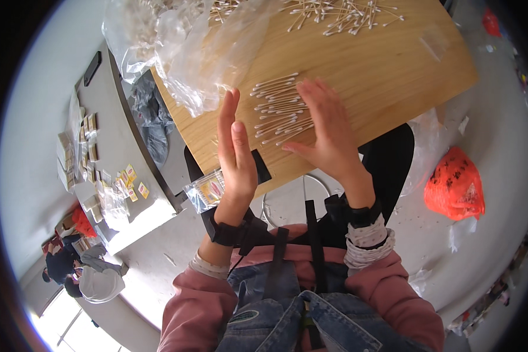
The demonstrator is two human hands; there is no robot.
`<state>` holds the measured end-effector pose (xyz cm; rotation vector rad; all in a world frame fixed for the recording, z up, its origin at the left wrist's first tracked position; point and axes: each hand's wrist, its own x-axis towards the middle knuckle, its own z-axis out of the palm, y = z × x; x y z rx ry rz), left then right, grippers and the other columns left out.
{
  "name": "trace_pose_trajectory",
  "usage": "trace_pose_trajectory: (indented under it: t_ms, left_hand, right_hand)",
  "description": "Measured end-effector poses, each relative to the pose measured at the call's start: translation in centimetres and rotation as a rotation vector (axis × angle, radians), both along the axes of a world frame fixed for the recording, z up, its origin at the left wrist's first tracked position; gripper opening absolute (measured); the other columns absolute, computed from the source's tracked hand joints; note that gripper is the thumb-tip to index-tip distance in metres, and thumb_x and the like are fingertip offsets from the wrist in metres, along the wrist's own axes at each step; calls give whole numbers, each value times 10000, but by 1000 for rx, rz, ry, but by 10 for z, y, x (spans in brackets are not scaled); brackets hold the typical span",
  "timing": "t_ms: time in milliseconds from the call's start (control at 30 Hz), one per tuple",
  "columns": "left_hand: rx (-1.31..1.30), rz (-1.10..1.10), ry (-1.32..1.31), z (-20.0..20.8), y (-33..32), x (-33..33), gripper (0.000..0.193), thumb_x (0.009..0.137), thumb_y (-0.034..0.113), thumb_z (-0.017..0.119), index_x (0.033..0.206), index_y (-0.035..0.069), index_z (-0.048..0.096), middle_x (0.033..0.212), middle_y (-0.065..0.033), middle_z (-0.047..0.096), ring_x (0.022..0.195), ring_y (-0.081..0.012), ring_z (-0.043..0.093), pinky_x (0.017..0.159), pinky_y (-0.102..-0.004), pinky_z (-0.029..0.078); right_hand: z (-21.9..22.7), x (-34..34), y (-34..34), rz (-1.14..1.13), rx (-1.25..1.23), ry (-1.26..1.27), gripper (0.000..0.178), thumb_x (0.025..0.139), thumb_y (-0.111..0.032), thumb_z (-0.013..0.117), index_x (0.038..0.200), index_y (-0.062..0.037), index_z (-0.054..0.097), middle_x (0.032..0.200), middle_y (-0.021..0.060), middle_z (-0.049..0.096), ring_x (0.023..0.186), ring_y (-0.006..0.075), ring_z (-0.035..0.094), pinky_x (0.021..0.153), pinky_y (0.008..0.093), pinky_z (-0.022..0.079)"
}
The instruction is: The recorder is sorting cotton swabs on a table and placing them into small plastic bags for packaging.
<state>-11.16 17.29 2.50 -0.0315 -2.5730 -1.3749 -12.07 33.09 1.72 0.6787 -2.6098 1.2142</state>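
Observation:
Several cotton swabs lie side by side in a rough row on the wooden table, their sticks running left to right. My right hand is at their right ends, thumb and fingers apart; its fingertips seem to touch or nearly touch the swabs. To the left of the row, my left hand is held on edge with its fingers stretched out, apart from the swabs. Neither hand grips anything. A large clear plastic bag lies beyond my left hand, partly covering more swabs at the far edge.
Loose swabs are scattered at the table's far side. Clear printed packets lie by my left wrist. A grey side table at left bears small boxes and a phone. On the floor at right sits a red bag.

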Motion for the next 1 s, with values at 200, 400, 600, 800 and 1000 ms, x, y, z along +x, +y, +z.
trace_pose_trajectory:
  t_ms: [200,400,600,800,1000]
  left_hand:
    - [526,124,-53,-3,0,8,674,1078,490,333,1554,15,296,1594,-193,341,1512,-286,263,1243,-432,150]
    - [840,289,27,-5,14,-2,631,1096,465,303,1524,4,351,1561,-180,406,1487,-262,322,1236,-410,189]
    - [861,301,30,-4,25,-4,616,1098,449,300,1512,-3,363,1560,-180,406,1478,-268,338,1228,-406,216]
    - [850,223,39,-5,32,-3,614,1098,430,314,1524,-11,336,1574,-185,376,1491,-283,303,1230,-421,209]
    - [-111,-4,10,-4,19,-1,770,1033,511,428,1539,-52,281,1607,-226,294,1528,-355,204,1229,-501,179]
  right_hand:
    - [-3,-23,-12,31,6,-27,949,721,-270,879,1501,-57,383,1498,201,426,1429,384,360,1180,491,298]
    - [-14,-33,-22,-162,-719,-250,596,1006,-289,634,1483,-15,403,1496,177,454,1412,312,417,1176,409,327]
    - [-5,-24,-33,-173,-802,-284,648,1094,-471,301,1511,24,336,1539,237,383,1464,318,345,1223,442,253]
    - [-12,-26,-37,-131,-918,-264,584,1099,-406,359,1483,34,377,1500,237,435,1409,307,424,1187,421,323]
    - [-5,-29,-23,-217,-908,-251,424,1066,-184,504,1438,9,441,1454,200,494,1365,268,476,1143,399,374]
